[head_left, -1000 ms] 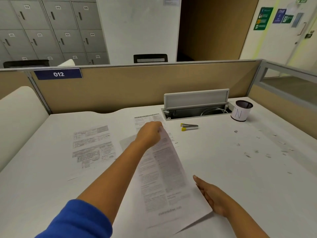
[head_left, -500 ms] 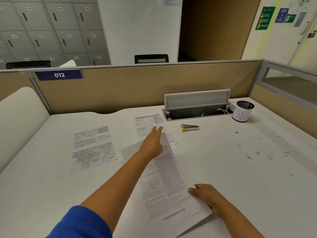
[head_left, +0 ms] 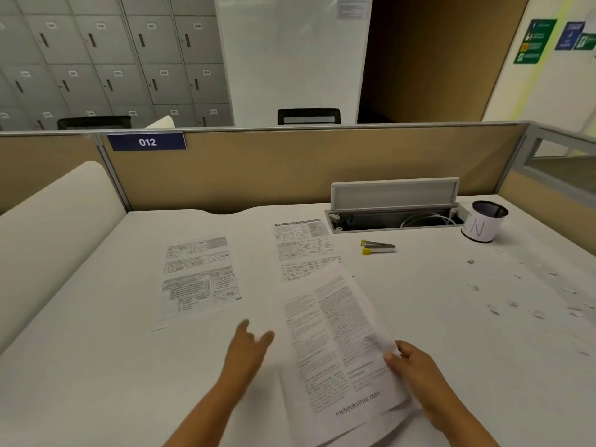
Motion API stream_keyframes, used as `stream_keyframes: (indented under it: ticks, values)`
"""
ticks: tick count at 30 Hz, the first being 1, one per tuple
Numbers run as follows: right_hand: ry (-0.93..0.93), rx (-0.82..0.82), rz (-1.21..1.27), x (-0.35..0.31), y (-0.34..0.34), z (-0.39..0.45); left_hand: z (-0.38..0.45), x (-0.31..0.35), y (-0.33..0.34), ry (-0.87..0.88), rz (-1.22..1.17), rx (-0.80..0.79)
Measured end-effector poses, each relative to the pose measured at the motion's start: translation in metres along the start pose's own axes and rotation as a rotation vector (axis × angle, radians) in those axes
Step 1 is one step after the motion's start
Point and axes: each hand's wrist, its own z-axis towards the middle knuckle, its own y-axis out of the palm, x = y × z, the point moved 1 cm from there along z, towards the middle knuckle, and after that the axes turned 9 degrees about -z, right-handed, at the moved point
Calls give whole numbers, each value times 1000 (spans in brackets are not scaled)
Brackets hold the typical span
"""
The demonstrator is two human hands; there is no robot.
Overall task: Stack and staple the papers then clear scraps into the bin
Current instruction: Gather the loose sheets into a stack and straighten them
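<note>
A printed sheet lies tilted on the white desk in front of me, over other sheets whose edges show at its near corner. My right hand pinches its right edge. My left hand hovers beside its left edge, fingers loose, holding nothing. Two more printed sheets lie flat: one at the left, one further back, partly under the tilted sheet. A small stapler with yellow ends lies behind them. Paper scraps are scattered at the right. A black mesh bin marked N stands at the back right.
An open cable tray with its lid raised sits in the desk at the back. A tan partition closes the desk's far edge, a glass panel the right side. A white curved panel borders the left.
My left hand has pulled back from the far end of the sheet to its near left side. My right hand has moved up the right edge and now pinches it.
</note>
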Motion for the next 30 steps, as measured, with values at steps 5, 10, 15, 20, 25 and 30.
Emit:
stream_keyframes:
  ticks: [5,10,15,20,25,30]
  values:
    - [-63,-119,186,-15,0,-9,-37,-21,21,-323,-391,-129]
    - [-133,-187,222,-38,8,-14,-45,-11,17,-423,-413,-228]
    - [-227,-195,115,-86,20,-13,-30,-4,19,-551,-596,-375]
    - [-319,-231,116,-126,23,-15,-15,16,16,-553,-962,-578]
    - [-321,-232,142,-118,-5,-20,0,52,-11,-236,-931,-446]
    - [-193,-160,87,-76,-10,-3,-7,73,-21,201,-569,-270]
